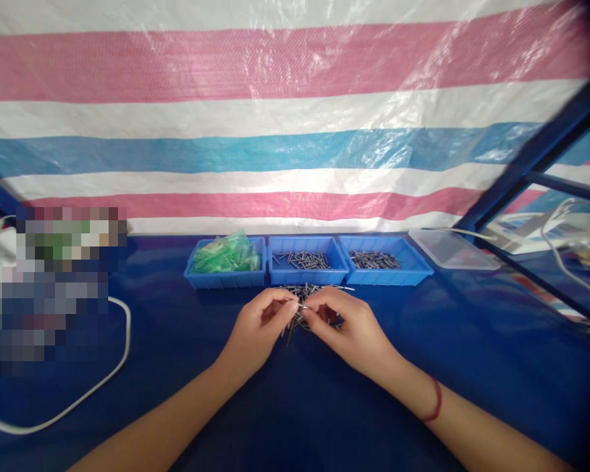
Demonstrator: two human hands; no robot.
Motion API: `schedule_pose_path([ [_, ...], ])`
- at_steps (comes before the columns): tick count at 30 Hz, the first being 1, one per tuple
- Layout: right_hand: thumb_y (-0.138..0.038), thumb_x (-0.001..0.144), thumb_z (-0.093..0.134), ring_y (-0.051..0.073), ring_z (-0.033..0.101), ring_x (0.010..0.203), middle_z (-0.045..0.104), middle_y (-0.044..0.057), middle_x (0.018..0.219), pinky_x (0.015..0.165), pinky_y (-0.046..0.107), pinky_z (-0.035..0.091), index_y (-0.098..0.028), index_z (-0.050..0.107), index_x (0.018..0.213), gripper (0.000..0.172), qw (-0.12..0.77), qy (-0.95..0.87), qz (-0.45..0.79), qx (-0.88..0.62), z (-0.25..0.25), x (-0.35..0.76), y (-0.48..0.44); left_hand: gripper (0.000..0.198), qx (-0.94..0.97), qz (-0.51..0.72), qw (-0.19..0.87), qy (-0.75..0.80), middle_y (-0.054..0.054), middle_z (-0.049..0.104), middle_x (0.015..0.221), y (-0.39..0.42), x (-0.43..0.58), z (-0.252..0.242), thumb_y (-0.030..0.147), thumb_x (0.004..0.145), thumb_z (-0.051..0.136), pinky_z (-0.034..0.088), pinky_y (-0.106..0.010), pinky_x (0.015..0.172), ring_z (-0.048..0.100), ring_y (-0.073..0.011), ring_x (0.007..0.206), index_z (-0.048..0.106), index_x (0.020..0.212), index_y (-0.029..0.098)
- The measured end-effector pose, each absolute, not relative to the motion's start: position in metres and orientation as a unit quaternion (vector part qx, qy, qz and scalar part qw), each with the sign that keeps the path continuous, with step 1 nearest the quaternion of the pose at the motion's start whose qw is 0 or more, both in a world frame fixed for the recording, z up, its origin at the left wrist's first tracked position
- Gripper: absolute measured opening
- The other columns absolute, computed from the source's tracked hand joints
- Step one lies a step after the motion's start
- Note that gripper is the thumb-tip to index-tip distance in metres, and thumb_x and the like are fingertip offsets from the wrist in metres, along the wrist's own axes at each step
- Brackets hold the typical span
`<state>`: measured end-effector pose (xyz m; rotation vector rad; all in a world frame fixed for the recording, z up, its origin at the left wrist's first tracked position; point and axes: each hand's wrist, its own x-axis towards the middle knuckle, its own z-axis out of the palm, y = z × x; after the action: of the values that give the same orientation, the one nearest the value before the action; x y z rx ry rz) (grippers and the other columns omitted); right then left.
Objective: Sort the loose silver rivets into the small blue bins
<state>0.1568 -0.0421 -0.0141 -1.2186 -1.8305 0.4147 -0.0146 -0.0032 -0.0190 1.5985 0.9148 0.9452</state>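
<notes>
My left hand point(263, 318) and my right hand point(347, 320) meet fingertip to fingertip, both closed in a pinch. Between them is a slim silvery metal pin point(301, 306), mostly covered by the fingers. Its exact kind is too small to make out. Beneath and just beyond my hands lies a loose pile of similar metal pins point(288, 336) on the blue tabletop point(295, 413). Behind the pile, the middle blue bin point(307, 273) and the right blue bin point(393, 274) contain more slim metal pieces.
A left blue bin point(229, 280) holds green plastic packets point(226, 252). A translucent lid point(455, 249) lies right of the bins. A white cable point(128, 328) curves across the table's left side. Behind everything hangs a striped plastic sheet point(295, 151); a dark frame bar point(531, 157) slants at right.
</notes>
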Motion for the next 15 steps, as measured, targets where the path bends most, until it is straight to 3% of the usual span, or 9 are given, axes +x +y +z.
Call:
schedule_pose_path([
  [4,-0.021,0.087,0.053,0.012,0.053,0.060,0.060,0.001,0.071,0.054,0.024,0.043,-0.020,0.062,0.082,0.011,0.456,-0.734,0.147,-0.481,-0.011,0.157,-0.044,0.016,0.693,0.379,0.478,0.385,-0.001,0.063,0.081,-0.003,-0.018,-0.020,0.031,0.086,0.055,0.044,-0.023,0.064,0.057,-0.0129,0.070,0.062,0.090,0.017],
  [10,-0.020,0.088,0.049,0.014,0.057,0.067,0.061,0.003,0.076,0.062,0.026,0.048,-0.020,0.062,0.084,0.014,0.470,-0.745,0.116,-0.458,0.001,0.163,-0.046,0.013,0.804,0.343,0.295,0.387,-0.003,0.064,0.089,-0.007,-0.020,-0.015,0.027,0.087,0.054,0.046,-0.027,0.072,0.057,-0.0166,0.079,0.061,0.096,0.021],
  [15,-0.022,0.087,0.050,0.015,0.056,0.067,0.063,0.004,0.078,0.065,0.029,0.047,-0.018,0.062,0.084,0.014,0.517,-0.678,-0.021,-0.522,0.011,0.200,-0.032,0.016,0.838,0.323,0.185,0.398,-0.005,0.062,0.101,-0.003,-0.019,-0.014,0.028,0.088,0.052,0.045,-0.037,0.087,0.056,-0.0222,0.097,0.061,0.100,0.023],
])
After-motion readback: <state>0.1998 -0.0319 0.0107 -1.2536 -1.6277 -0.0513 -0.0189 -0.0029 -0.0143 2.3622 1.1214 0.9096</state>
